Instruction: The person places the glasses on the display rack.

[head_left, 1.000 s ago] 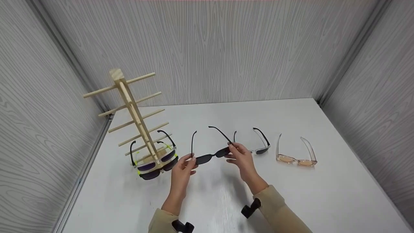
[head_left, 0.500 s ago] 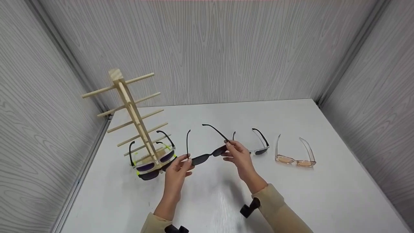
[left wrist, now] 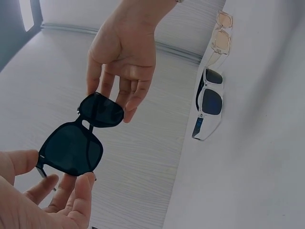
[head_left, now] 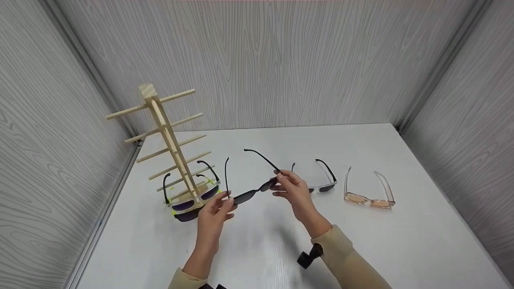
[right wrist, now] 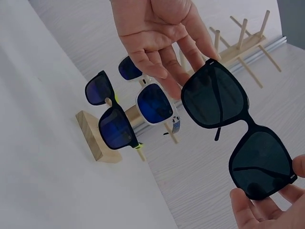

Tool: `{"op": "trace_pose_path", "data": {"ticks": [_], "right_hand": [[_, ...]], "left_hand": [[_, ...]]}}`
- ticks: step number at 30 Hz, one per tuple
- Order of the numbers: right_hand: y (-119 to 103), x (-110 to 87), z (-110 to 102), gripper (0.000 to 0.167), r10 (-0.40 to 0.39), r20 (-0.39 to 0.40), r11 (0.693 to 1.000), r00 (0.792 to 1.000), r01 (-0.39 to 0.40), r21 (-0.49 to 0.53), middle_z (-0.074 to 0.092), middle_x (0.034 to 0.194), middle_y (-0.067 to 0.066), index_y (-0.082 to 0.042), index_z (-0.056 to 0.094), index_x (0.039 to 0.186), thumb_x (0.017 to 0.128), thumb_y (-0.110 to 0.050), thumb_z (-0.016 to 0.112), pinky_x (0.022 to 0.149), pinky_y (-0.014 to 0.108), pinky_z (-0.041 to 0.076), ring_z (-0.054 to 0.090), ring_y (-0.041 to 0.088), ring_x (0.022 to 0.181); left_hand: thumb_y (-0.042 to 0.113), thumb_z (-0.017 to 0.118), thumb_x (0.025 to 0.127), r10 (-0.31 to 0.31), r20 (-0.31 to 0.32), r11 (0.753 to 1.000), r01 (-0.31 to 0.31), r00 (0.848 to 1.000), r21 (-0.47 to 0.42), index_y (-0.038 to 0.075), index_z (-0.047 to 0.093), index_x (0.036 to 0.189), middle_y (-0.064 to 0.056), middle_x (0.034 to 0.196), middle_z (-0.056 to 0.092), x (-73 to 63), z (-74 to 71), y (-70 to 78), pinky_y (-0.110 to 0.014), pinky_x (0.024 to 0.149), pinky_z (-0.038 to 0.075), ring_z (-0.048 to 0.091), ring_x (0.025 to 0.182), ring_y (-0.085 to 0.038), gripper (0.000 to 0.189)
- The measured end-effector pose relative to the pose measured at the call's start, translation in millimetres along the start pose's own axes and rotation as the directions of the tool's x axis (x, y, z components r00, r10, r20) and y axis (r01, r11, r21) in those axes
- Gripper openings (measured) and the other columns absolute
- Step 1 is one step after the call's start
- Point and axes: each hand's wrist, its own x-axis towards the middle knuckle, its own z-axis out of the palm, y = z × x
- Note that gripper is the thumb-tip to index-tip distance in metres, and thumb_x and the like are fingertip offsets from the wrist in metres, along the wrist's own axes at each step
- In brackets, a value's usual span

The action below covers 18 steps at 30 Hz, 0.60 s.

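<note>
Black sunglasses point(head_left: 244, 197) with dark lenses are held up over the table between both hands, temples unfolded and pointing away. My left hand point(head_left: 211, 218) pinches the frame's left outer corner between thumb and fingers. On the opposite corner, by the hinge, my right hand point(head_left: 296, 194) grips with thumb and fingertips. Just left of the left hand stands a wooden display rack point(head_left: 170, 138) with several crossbars. Low on it hang white-framed sunglasses point(right wrist: 155, 103) with blue lenses, and beneath them a black pair with yellow-green temples point(right wrist: 116, 126). The left hand partly covers that lower pair in the head view.
Clear-framed sunglasses with dark lenses point(head_left: 326, 187) lie behind the right hand, temples open. Farther right is a transparent pair with orange lenses point(head_left: 356, 198). Grey wood-grain panels point(head_left: 273, 64) enclose the white table point(head_left: 401, 241) at the back and both sides.
Both hands have carried the black sunglasses left, nearer the rack, and tilted them so the right end sits higher. The rack and the other glasses stay in place.
</note>
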Motion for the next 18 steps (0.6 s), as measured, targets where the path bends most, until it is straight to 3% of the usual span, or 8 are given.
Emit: {"op": "trace_pose_path", "data": {"ticks": [8, 18], "right_hand": [[-7.0, 1.6, 11.8, 0.028, 0.005, 0.043, 1.000, 0.999, -0.006, 0.026, 0.062, 0.099, 0.012, -0.003, 0.058, 0.113, 0.093, -0.021, 0.059, 0.081, 0.042, 0.051, 0.061, 0.036, 0.094], [-10.5, 2.0, 24.0, 0.028, 0.019, 0.098, 0.999, 0.995, -0.023, 0.044, 0.062, 0.101, 0.010, -0.002, 0.058, 0.115, 0.093, -0.020, 0.058, 0.081, 0.041, 0.051, 0.062, 0.034, 0.094]], "left_hand": [[0.022, 0.064, 0.089, 0.015, -0.014, 1.000, -0.014, 1.000, 0.017, 0.004, 0.057, 0.121, -0.012, 0.105, 0.062, -5.8, -11.6, 10.6, -0.031, 0.076, 0.053, 0.064, 0.095, -0.024, 0.037], [0.022, 0.066, 0.088, -0.017, -0.046, 0.999, 0.019, 0.999, 0.043, 0.004, 0.057, 0.121, -0.013, 0.102, 0.061, -14.9, -20.1, 22.8, -0.029, 0.071, 0.053, 0.064, 0.092, -0.021, 0.039]]}}
